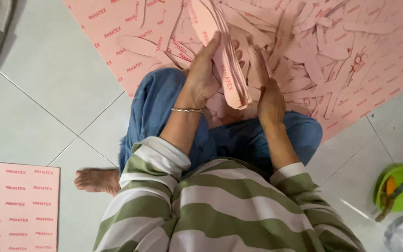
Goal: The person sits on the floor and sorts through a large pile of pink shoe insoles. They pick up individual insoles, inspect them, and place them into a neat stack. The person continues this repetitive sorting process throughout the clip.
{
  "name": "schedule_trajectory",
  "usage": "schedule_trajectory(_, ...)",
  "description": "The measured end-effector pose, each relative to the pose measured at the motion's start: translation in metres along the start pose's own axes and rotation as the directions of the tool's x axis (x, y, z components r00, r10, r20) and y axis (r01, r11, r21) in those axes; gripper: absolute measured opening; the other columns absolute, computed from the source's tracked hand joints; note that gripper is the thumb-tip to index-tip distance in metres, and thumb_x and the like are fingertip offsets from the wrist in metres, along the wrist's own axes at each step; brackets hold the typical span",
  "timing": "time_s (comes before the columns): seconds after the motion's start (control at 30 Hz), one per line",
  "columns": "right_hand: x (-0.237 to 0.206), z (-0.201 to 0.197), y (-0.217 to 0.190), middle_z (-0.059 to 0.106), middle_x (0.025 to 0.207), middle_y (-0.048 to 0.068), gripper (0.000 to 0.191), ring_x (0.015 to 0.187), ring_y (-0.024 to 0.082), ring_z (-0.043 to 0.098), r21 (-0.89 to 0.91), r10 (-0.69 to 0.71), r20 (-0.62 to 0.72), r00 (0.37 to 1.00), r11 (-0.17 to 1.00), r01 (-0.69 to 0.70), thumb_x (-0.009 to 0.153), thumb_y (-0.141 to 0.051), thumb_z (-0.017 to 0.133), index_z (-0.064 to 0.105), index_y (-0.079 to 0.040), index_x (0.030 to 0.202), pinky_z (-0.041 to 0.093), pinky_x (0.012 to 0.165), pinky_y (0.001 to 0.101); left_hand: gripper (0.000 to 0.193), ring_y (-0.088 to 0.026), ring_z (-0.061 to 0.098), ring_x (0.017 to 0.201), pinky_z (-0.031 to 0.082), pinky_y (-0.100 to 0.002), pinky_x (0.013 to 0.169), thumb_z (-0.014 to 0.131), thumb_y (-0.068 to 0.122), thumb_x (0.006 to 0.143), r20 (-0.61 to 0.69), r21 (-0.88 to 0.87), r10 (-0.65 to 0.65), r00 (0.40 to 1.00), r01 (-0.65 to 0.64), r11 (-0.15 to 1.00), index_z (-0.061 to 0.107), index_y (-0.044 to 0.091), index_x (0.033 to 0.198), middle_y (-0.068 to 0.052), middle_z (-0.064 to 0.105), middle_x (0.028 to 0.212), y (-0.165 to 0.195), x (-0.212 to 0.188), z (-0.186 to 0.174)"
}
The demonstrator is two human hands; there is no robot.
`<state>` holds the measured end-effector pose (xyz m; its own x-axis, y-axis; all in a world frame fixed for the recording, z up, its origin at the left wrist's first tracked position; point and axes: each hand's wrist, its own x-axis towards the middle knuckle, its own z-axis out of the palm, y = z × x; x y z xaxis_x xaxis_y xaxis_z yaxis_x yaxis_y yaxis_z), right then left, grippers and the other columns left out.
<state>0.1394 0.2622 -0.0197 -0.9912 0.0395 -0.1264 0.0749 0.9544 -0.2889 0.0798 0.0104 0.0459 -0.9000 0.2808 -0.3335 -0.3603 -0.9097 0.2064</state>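
Head view: left hand fingers curled shut around a stack of pink insole cutouts, thumb side on the near face, fingertips wrapped over the far edge; stack stands on edge, tilted, fanning slightly at the lower end. Right hand just beside it, fingers bent closed on one more pink insole piece, touching the stack's right side. Cutouts are thin, flat, matte foam-like sheet, elongated with rounded ends. Beyond the fingertips: loose heap of cutouts and offcut strips on a large pink printed sheet, its edge running diagonally. Below the wrists: blue-trousered knees, striped sleeves, thin bracelet on left wrist. Left of the hands: bare glossy floor tiles, open room. Far lower left: second pink sheet. Lower right: green bowl with tools, well apart.
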Motion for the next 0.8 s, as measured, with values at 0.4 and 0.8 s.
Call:
schedule_trajectory(0.4,-0.009,-0.044,-0.028,0.06,0.108,0.0,0.025,0.09,0.008,0.058,0.945,0.037,0.179,0.983,0.273,-0.183,0.11,-0.02,0.053,0.053,-0.007,0.132,0.053,0.078,0.0277,0.033,-0.027,0.07,0.097,0.06,-0.039,0.086,0.053,0.018,0.106,0.001,0.552,0.135,0.991,-0.113,0.826,0.051,0.0,0.134,-0.015,0.069,0.111,-0.084,0.061,-0.084)
schedule_trajectory(0.8,0.003,-0.014,-0.067,0.059,0.119,0.005,0.028,0.108,0.013,0.051,0.899,-0.051,0.072,0.996,0.436,-0.043,0.113,-0.013,0.051,0.051,-0.002,0.139,0.044,0.1,0.0281,0.06,-0.028,0.05,0.135,0.042,-0.041,0.113,0.042,0.013,0.099,0.002,0.339,0.02,1.0,-0.019,0.94,0.031,0.008,0.158,-0.017,0.051,0.147,-0.097,0.053,-0.076)
